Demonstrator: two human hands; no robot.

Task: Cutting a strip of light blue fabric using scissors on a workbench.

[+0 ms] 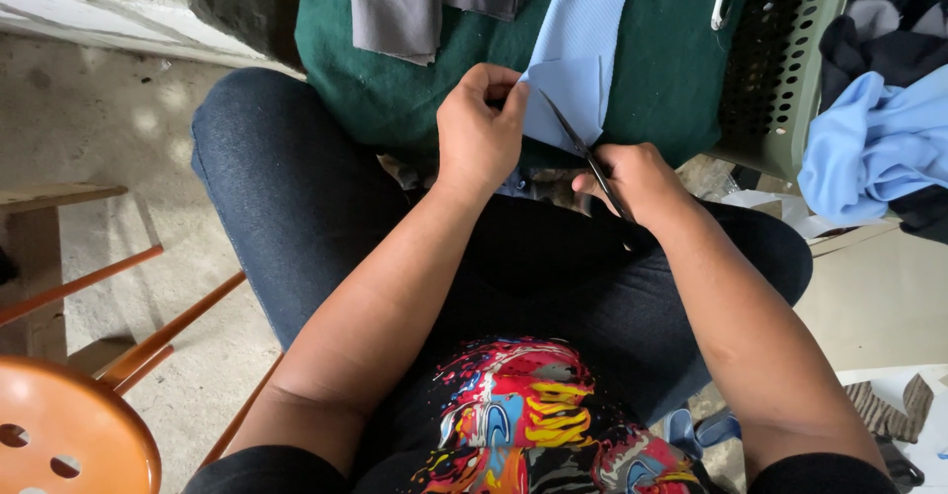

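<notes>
Blue cloth (571,89) pinched in left grip (481,129); scissors (585,153) right (637,178).

The blue cloth (573,79) is a thin, matt weave with a fine ribbed texture. The scissors (583,153) cutting into it are dark metal — slim blades with a dull sheen. Behind the blue cloth lies a green fabric (395,79), thick, felt-like and matt, and above that a grey cloth (395,0), smooth and soft. Right of the blue cloth stands a crate (780,60) of olive plastic, perforated, with a faint gloss. The jeans (286,188) below are dark denim, slightly speckled. Far left of the jeans, the stool (69,435) has a glossy orange seat — and the floor (109,119) is rough, pale concrete.
</notes>
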